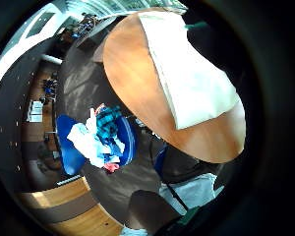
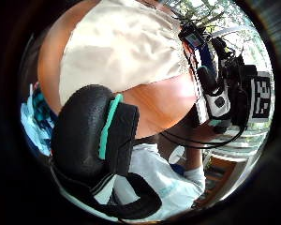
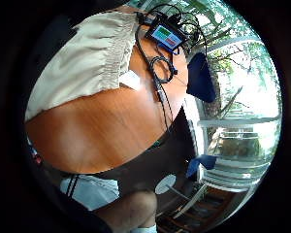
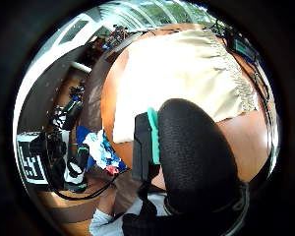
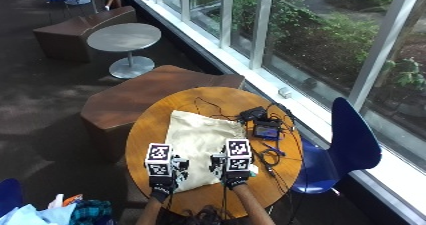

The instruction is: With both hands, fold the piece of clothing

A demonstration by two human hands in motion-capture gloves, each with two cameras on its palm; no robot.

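Room: dark carpet was seen beside a long window wall [image 5: 279,40], with a brown bench [image 5: 143,97] behind the work table and a blue chair [image 5: 349,140] at its right.
Surface: a round wooden table [image 5: 150,135] was shown, its rim bare on the left and along the near edge.
Clothing: a cream garment [image 5: 200,147] was laid flat on the table, left of centre, its gathered edge turned toward the window.
Edges: open wood was left on three sides of the garment; on the right, a small screen device [image 5: 266,131] and black cables [image 5: 269,157] were seen just beside it.
Left hand [image 5: 163,177]: it was held over the garment's near left corner; whether the cloth was gripped could not be told.
Right hand [image 5: 233,172]: it was held over the near right corner; its grip could not be told either.
Views: a heap of clothes [image 1: 101,137] on a blue seat by the table was shown fully only by the left little-finger view.
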